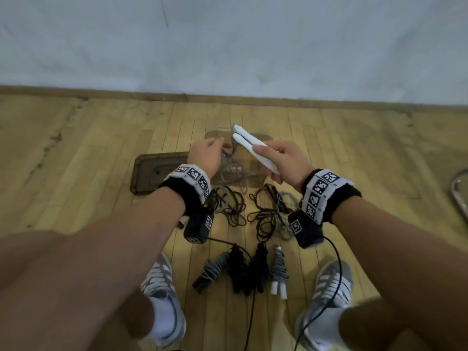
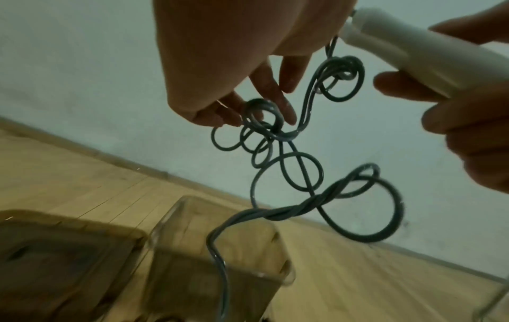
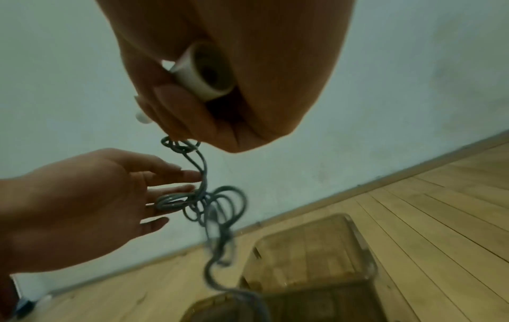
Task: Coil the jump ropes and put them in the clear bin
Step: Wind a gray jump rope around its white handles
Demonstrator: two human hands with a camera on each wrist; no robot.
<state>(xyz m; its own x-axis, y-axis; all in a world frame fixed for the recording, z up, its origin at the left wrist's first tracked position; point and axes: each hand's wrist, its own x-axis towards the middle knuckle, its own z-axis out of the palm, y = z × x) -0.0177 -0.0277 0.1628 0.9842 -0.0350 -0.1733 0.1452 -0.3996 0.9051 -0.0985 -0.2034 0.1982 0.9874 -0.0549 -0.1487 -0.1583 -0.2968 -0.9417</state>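
My right hand (image 1: pixel 281 160) grips the two white handles (image 1: pixel 253 148) of a jump rope, held side by side above the clear bin (image 1: pixel 260 138). The grey rope (image 2: pixel 286 174) hangs from the handles in kinked, twisted loops down into the bin (image 2: pixel 171 217). My left hand (image 1: pixel 207 153) is beside the rope with straight fingers (image 2: pixel 275 104) touching its upper loops. In the right wrist view the handle end (image 3: pixel 203 72) shows inside my right hand (image 3: pixel 275 98), and the left hand (image 3: pixel 82 196) lies flat against the rope (image 3: pixel 209 202).
A brown-tinted lid (image 1: pixel 157 173) lies left of the bin. Loose dark and grey ropes (image 1: pixel 253 211) sprawl on the wood floor in front of it. Several coiled ropes (image 1: pixel 240 269) lie between my shoes (image 1: pixel 162 287). A wall runs close behind the bin; a metal rim (image 1: pixel 459 191) is at far right.
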